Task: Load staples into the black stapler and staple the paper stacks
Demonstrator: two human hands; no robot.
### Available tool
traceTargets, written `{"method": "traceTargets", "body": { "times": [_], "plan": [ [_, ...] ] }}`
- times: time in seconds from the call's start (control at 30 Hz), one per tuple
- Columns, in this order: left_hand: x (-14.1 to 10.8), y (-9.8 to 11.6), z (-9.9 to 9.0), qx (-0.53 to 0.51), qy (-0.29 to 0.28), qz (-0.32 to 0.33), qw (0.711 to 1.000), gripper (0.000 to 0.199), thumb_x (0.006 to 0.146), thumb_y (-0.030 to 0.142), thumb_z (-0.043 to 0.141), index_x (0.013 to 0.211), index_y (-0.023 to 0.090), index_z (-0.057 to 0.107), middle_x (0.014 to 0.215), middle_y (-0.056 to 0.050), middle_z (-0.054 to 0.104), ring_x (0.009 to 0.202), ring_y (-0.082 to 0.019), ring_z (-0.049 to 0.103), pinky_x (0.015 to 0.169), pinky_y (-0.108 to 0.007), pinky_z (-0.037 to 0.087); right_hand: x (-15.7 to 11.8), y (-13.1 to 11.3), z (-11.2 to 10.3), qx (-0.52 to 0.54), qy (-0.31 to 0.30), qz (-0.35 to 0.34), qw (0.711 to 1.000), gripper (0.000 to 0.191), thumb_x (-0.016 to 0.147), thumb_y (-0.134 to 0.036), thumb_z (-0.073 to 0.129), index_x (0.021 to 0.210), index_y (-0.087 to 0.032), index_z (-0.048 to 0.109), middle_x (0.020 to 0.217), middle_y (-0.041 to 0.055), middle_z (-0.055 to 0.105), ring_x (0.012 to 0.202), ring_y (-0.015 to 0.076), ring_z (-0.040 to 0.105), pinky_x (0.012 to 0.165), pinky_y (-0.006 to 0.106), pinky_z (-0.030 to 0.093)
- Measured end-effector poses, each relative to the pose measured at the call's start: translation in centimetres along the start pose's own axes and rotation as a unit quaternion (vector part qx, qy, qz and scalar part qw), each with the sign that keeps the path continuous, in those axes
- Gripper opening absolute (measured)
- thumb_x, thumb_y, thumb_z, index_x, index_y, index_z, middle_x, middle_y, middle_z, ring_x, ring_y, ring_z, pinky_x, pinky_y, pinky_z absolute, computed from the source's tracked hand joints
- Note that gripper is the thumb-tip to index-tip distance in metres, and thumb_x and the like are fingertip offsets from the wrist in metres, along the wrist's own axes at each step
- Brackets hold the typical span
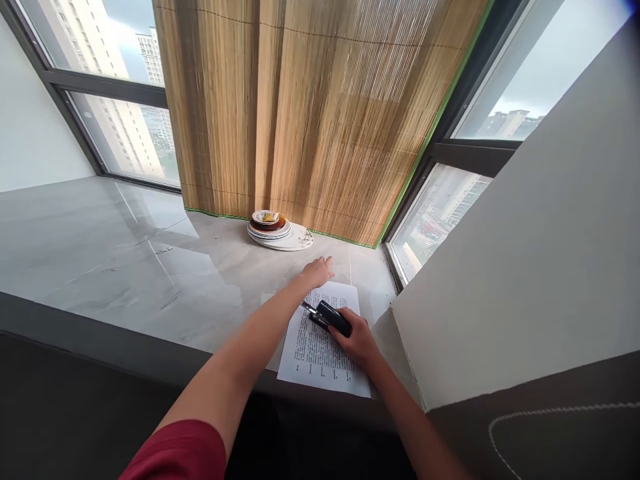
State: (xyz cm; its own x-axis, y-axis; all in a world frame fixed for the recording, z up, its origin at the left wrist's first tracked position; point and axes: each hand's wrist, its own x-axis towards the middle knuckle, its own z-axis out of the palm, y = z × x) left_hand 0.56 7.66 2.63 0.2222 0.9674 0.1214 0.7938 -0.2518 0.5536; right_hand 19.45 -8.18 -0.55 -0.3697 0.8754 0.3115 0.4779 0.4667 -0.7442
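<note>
My right hand (359, 339) grips a black stapler (334, 317) over a printed sheet of paper (325, 377). The stapler looks parted, its dark top raised and a silvery metal strip sticking out at its left end. My left hand (318, 272) reaches past the stapler to the sheet's far edge. Its fingers are apart and stretched out, and I see nothing in them; the palm faces down, so what lies under it is hidden. The paper lies at the ledge's front edge, its near end slightly over it, with lines of small print running across.
A stack of plates and small dishes (270, 230) stands at the back of the grey stone ledge (200, 287). Behind it hangs a bamboo blind (310, 120), with windows on both sides. A white wall (500, 280) bounds the right. A pale cord (550, 410) lies at lower right.
</note>
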Motion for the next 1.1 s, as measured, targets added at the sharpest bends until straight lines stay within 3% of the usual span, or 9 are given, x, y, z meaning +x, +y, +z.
{"method": "traceTargets", "body": {
  "times": [0.17, 0.33, 0.57, 0.63, 0.7, 0.77, 0.87, 1.0, 1.1],
  "plan": [
    [3.0, -0.7, 2.2, 0.005, -0.049, 0.021, 0.999, 0.020, 0.093, 0.034, 0.069, 0.109, 0.022, 0.068, 0.126, -0.015, 0.070, 0.119, -0.034, 0.069, 0.108, -0.049, 0.050, 0.4, 0.4, -0.1, 0.021, -0.010, 0.002, 1.000, 0.020, 0.090, -0.031, 0.069, 0.109, -0.026, 0.072, 0.098, 0.0028, 0.072, 0.088, 0.0235, 0.067, 0.076, 0.033, 0.052],
    [2.5, -0.9, 3.5, -0.064, -0.002, 0.018, 0.998, 0.012, 0.096, 0.032, 0.064, 0.093, 0.021, 0.061, 0.118, -0.015, 0.070, 0.128, -0.034, 0.061, 0.118, -0.053, 0.040, 0.5, 0.6, -0.3, 0.030, -0.020, 0.002, 0.999, 0.021, 0.089, -0.029, 0.069, 0.109, -0.026, 0.073, 0.097, 0.0030, 0.072, 0.087, 0.0235, 0.066, 0.075, 0.034, 0.052],
    [-0.3, 2.7, -0.3, -0.238, 0.168, -0.096, 0.952, 0.025, 0.112, 0.029, 0.029, 0.099, 0.021, 0.049, 0.112, -0.014, 0.062, 0.103, -0.022, 0.063, 0.098, -0.040, 0.052, 0.6, 0.3, -0.6, 0.031, -0.029, 0.005, 0.999, 0.023, 0.090, -0.034, 0.070, 0.110, -0.024, 0.073, 0.098, 0.0040, 0.073, 0.089, 0.0242, 0.067, 0.079, 0.035, 0.052],
    [-3.8, 4.7, -2.2, -0.312, 0.203, -0.109, 0.922, 0.033, 0.114, 0.033, 0.018, 0.100, 0.022, 0.046, 0.104, -0.009, 0.061, 0.079, -0.015, 0.058, 0.079, -0.031, 0.053, 0.6, 0.4, -0.7, 0.026, -0.029, 0.002, 0.999, 0.024, 0.090, -0.036, 0.070, 0.110, -0.024, 0.073, 0.096, 0.0041, 0.073, 0.086, 0.0247, 0.068, 0.079, 0.036, 0.052],
    [-9.2, 7.1, -3.4, -0.567, 0.228, -0.058, 0.789, 0.021, 0.110, 0.035, 0.037, 0.097, 0.021, 0.047, 0.099, -0.007, 0.059, 0.072, -0.012, 0.052, 0.069, -0.026, 0.048, 0.6, 0.5, -0.6, 0.022, -0.028, -0.001, 0.999, 0.025, 0.090, -0.038, 0.070, 0.110, -0.024, 0.073, 0.095, 0.0044, 0.074, 0.085, 0.0255, 0.069, 0.079, 0.037, 0.053],
    [-15.9, 9.5, -3.9, -0.700, 0.217, -0.050, 0.679, 0.019, 0.102, 0.037, 0.056, 0.095, 0.020, 0.052, 0.093, -0.005, 0.056, 0.069, -0.011, 0.048, 0.061, -0.023, 0.044, 0.6, 0.7, -0.6, 0.023, -0.028, -0.001, 0.999, 0.027, 0.090, -0.042, 0.069, 0.111, -0.024, 0.073, 0.097, 0.0054, 0.076, 0.086, 0.0268, 0.070, 0.079, 0.038, 0.054],
    [-25.9, 12.1, -3.4, -0.770, 0.135, -0.127, 0.610, 0.017, 0.089, 0.034, 0.068, 0.095, 0.020, 0.061, 0.087, -0.003, 0.052, 0.064, -0.012, 0.043, 0.054, -0.023, 0.039, 0.4, 1.1, -0.5, 0.020, -0.027, 0.003, 0.999, 0.034, 0.090, -0.048, 0.070, 0.112, -0.023, 0.074, 0.098, 0.0073, 0.078, 0.086, 0.0279, 0.071, 0.079, 0.039, 0.055],
    [-37.2, 12.5, -3.0, -0.748, 0.009, -0.230, 0.622, 0.020, 0.083, 0.036, 0.060, 0.073, 0.019, 0.055, 0.076, -0.002, 0.045, 0.056, -0.012, 0.033, 0.044, -0.024, 0.021, 0.2, 1.7, -0.5, -0.018, -0.005, 0.015, 1.000, 0.042, 0.084, -0.050, 0.074, 0.114, -0.021, 0.076, 0.095, 0.0087, 0.078, 0.081, 0.0272, 0.070, 0.078, 0.039, 0.055],
    [-45.1, 11.0, -4.9, -0.615, -0.069, -0.263, 0.740, 0.034, 0.082, 0.034, 0.056, 0.055, 0.021, 0.040, 0.054, 0.001, 0.034, 0.049, -0.011, 0.023, 0.046, -0.027, 0.014, 0.2, 2.0, -0.5, -0.037, 0.003, 0.015, 0.999, 0.045, 0.083, -0.053, 0.075, 0.114, -0.021, 0.076, 0.091, 0.0084, 0.078, 0.079, 0.0264, 0.069, 0.077, 0.039, 0.054]
  ]
}}
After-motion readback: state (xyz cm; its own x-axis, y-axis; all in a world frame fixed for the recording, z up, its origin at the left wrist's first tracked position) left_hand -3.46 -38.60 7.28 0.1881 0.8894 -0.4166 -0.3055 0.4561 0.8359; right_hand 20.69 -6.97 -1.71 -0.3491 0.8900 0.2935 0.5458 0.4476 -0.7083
